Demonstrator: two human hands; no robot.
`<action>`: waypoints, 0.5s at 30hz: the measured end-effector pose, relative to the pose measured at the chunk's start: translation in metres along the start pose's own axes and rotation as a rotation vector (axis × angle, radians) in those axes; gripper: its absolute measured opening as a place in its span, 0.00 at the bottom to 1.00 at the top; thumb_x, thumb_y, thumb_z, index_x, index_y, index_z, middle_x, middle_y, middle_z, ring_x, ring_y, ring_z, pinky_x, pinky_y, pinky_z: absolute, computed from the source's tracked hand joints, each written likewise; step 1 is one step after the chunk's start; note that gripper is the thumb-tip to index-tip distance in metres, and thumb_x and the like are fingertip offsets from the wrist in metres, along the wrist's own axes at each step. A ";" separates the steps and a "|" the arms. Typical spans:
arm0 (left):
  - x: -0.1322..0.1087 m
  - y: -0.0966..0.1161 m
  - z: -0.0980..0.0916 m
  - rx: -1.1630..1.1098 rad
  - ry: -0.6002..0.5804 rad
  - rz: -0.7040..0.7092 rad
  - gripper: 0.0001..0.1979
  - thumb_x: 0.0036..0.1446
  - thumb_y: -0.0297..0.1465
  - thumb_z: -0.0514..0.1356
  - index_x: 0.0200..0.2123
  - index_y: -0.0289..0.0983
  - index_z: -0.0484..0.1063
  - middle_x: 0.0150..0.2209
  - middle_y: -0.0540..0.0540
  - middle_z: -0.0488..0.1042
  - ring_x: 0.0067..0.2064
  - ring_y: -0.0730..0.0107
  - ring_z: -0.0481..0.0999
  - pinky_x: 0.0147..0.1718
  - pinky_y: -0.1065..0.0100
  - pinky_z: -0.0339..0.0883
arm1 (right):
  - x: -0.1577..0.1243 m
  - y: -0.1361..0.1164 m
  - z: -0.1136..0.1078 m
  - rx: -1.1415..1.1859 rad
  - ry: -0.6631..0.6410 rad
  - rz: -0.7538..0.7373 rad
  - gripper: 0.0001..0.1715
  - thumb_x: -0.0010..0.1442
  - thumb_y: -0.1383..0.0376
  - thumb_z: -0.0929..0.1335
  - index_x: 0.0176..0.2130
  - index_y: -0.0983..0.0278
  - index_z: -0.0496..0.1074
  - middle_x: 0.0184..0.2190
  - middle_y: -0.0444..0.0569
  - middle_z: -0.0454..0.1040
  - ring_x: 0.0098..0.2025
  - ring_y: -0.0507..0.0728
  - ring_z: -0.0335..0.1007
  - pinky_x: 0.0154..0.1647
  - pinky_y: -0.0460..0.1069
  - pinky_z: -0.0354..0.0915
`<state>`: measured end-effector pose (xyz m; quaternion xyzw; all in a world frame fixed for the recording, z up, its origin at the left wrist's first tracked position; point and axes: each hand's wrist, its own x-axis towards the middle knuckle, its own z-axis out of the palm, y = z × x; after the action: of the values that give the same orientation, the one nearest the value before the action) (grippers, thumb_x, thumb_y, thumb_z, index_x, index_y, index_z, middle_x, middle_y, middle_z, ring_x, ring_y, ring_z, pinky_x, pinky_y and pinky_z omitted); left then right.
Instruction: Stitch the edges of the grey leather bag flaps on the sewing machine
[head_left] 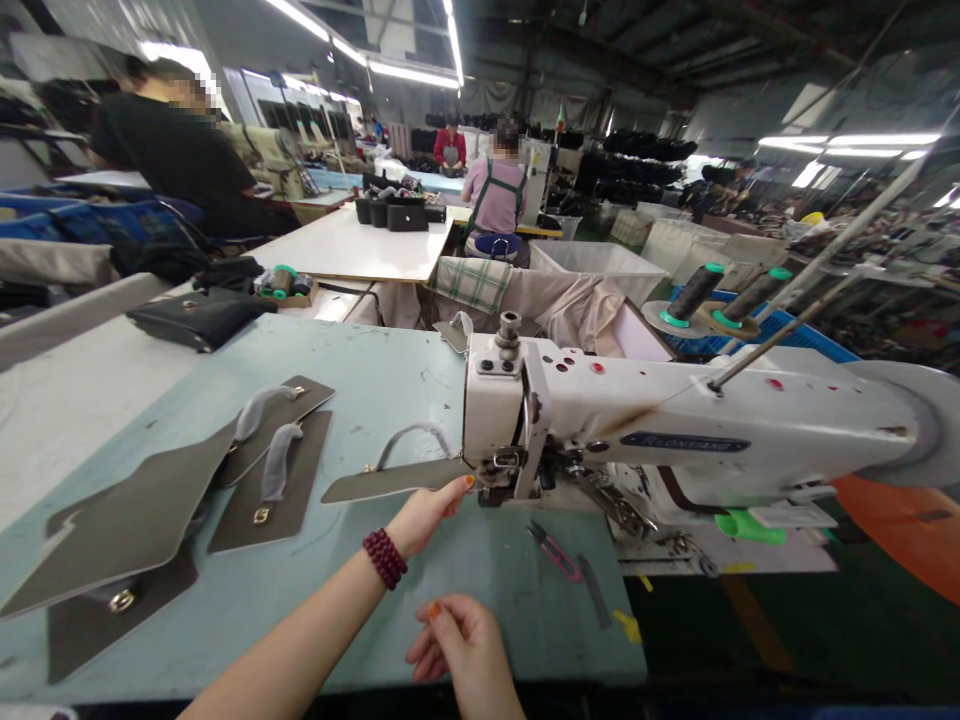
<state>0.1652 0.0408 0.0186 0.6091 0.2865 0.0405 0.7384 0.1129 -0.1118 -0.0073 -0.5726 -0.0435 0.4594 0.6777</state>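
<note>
My left hand (426, 515), with a dark red bead bracelet at the wrist, pinches the near edge of a grey-brown bag panel (390, 482) beside the head of a white sewing machine (600, 400). A grey wrapped handle (412, 430) arches up from that panel. The panel's right end is hidden at the machine head. Low at the table's front, my right hand (469, 640) hovers with its fingers loosely curled and apart, holding nothing. Pink-handled thread snips (555, 552) lie to its upper right. Several more panels with handles and gold buckles, one a large panel (142, 510), overlap at left.
Two thread cones (694, 295) stand behind the machine. A black bag (199, 318) lies at the table's far left. Beyond are a white table (352, 245) with black bags, a fabric-lined bin (570, 310), and several people working. Yellow tape (627, 627) marks the right front edge.
</note>
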 end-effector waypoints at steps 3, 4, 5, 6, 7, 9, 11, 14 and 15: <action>0.003 -0.004 0.000 -0.032 0.011 0.011 0.21 0.47 0.48 0.61 0.17 0.38 0.62 0.18 0.56 0.54 0.24 0.73 0.52 0.27 0.69 0.51 | -0.002 -0.002 -0.002 0.004 -0.006 0.004 0.44 0.40 0.32 0.68 0.33 0.70 0.69 0.18 0.49 0.75 0.15 0.48 0.66 0.16 0.40 0.56; 0.003 -0.004 0.000 -0.040 0.015 0.012 0.21 0.47 0.47 0.61 0.16 0.38 0.62 0.18 0.56 0.54 0.24 0.73 0.52 0.26 0.69 0.51 | -0.002 -0.003 -0.003 0.001 -0.007 0.003 0.43 0.40 0.33 0.68 0.32 0.70 0.69 0.18 0.49 0.75 0.15 0.48 0.66 0.16 0.40 0.56; 0.004 -0.005 0.001 -0.047 0.017 0.012 0.21 0.47 0.47 0.61 0.16 0.38 0.62 0.18 0.56 0.55 0.24 0.73 0.52 0.26 0.69 0.51 | -0.003 -0.004 -0.004 -0.003 -0.008 -0.002 0.43 0.40 0.33 0.68 0.32 0.70 0.69 0.18 0.49 0.75 0.15 0.48 0.66 0.16 0.40 0.56; 0.004 -0.004 0.001 -0.054 0.018 0.014 0.21 0.47 0.46 0.62 0.16 0.38 0.61 0.18 0.56 0.55 0.24 0.73 0.52 0.26 0.69 0.51 | -0.003 -0.005 -0.005 -0.008 -0.006 -0.009 0.43 0.41 0.33 0.68 0.33 0.70 0.69 0.19 0.49 0.75 0.16 0.48 0.66 0.16 0.40 0.56; 0.003 -0.003 0.001 -0.061 0.019 0.015 0.21 0.47 0.46 0.62 0.16 0.38 0.62 0.18 0.56 0.55 0.24 0.73 0.52 0.26 0.69 0.50 | -0.004 -0.005 -0.005 -0.011 -0.004 -0.016 0.43 0.41 0.33 0.68 0.33 0.70 0.69 0.19 0.49 0.75 0.16 0.48 0.67 0.16 0.40 0.56; 0.002 -0.001 0.002 -0.075 0.021 0.021 0.21 0.47 0.46 0.62 0.15 0.38 0.62 0.17 0.56 0.55 0.24 0.74 0.52 0.26 0.69 0.50 | -0.005 -0.005 -0.007 -0.012 0.002 -0.022 0.43 0.41 0.33 0.67 0.33 0.70 0.69 0.19 0.49 0.75 0.16 0.48 0.67 0.16 0.40 0.56; -0.001 0.001 0.004 -0.086 0.031 0.024 0.21 0.47 0.46 0.62 0.15 0.38 0.63 0.17 0.56 0.55 0.23 0.74 0.51 0.25 0.69 0.50 | -0.006 -0.003 -0.009 -0.011 0.003 -0.022 0.43 0.41 0.33 0.68 0.33 0.70 0.70 0.19 0.49 0.75 0.16 0.49 0.67 0.16 0.40 0.56; -0.004 0.002 0.008 -0.099 0.071 0.024 0.20 0.47 0.47 0.62 0.17 0.36 0.67 0.16 0.57 0.55 0.23 0.74 0.51 0.25 0.69 0.50 | -0.009 -0.001 -0.012 -0.007 -0.001 -0.023 0.42 0.42 0.34 0.68 0.34 0.70 0.70 0.19 0.49 0.75 0.16 0.49 0.67 0.17 0.40 0.56; -0.006 0.002 0.010 -0.106 0.087 0.024 0.20 0.47 0.47 0.62 0.17 0.36 0.68 0.16 0.57 0.55 0.23 0.74 0.52 0.25 0.69 0.50 | -0.009 -0.001 -0.012 -0.007 -0.005 -0.023 0.41 0.43 0.34 0.68 0.34 0.70 0.70 0.20 0.49 0.75 0.16 0.49 0.68 0.17 0.40 0.56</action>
<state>0.1658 0.0300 0.0230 0.5703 0.3084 0.0911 0.7559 0.1150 -0.1271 -0.0066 -0.5734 -0.0533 0.4526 0.6809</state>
